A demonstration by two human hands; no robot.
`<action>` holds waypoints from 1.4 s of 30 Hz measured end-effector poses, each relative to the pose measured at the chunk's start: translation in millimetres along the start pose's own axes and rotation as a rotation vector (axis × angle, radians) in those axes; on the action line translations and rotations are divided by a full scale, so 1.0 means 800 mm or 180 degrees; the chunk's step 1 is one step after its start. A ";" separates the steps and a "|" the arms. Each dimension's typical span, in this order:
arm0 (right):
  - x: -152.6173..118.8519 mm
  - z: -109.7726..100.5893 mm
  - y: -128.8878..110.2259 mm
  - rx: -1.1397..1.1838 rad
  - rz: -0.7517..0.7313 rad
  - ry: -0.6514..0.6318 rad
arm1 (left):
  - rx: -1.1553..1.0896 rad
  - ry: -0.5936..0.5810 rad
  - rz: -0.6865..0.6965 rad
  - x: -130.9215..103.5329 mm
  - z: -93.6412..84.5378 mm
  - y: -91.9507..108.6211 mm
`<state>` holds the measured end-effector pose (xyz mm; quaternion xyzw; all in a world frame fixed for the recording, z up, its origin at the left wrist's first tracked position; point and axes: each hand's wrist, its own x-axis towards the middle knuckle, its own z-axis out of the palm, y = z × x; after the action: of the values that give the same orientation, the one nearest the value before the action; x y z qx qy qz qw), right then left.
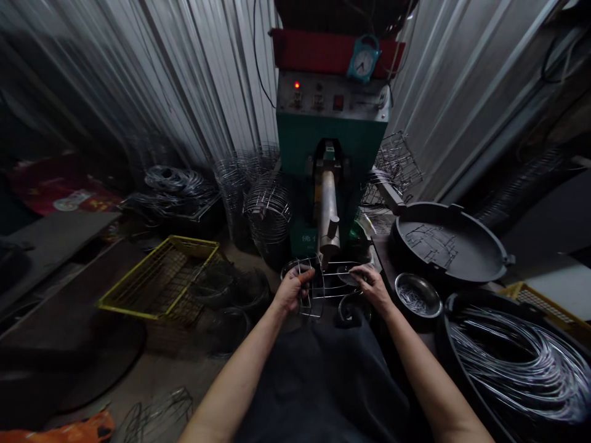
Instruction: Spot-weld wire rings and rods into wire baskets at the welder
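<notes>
A dark apron (318, 381) lies closest; both hands (290, 290) (375, 288) pinch a wire frame (330, 297); the green machine (295, 144) shows "佛".

The light is dim. Beyond the fingers (364, 275), the corrugated wall (207, 80) is palest, and 1 red lamp (297, 85) glows. To their right, the wire coil (549, 375) gives bright glints. Far left of them, shapes look stretched and shadow hides details.
</notes>
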<state>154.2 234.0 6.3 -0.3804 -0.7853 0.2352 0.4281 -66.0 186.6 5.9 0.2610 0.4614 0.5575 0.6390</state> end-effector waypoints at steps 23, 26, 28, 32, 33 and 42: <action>0.008 0.000 0.019 0.0182 0.0330 -0.0146 | -0.0003 0.0047 -0.0226 0.016 0.002 0.009; 0.008 0.001 0.019 0.0195 0.0347 -0.0138 | 0.0026 0.0077 -0.0262 0.016 0.003 0.011; 0.008 0.001 0.018 0.0203 0.0345 -0.0150 | 0.0041 0.0108 -0.0263 0.016 0.004 0.013; 0.007 0.002 0.019 0.0215 0.0376 -0.0164 | 0.0027 0.0104 -0.0253 0.014 0.006 0.014; 0.007 0.002 0.019 0.0216 0.0383 -0.0165 | 0.0020 0.0085 -0.0256 0.014 0.006 0.014; 0.008 0.000 0.008 0.0156 0.0285 -0.0080 | 0.0017 0.0097 -0.0342 0.016 0.005 0.016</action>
<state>154.6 242.7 5.1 -0.4016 -0.7668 0.2780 0.4165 -69.0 202.4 15.2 0.2290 0.4859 0.5250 0.6602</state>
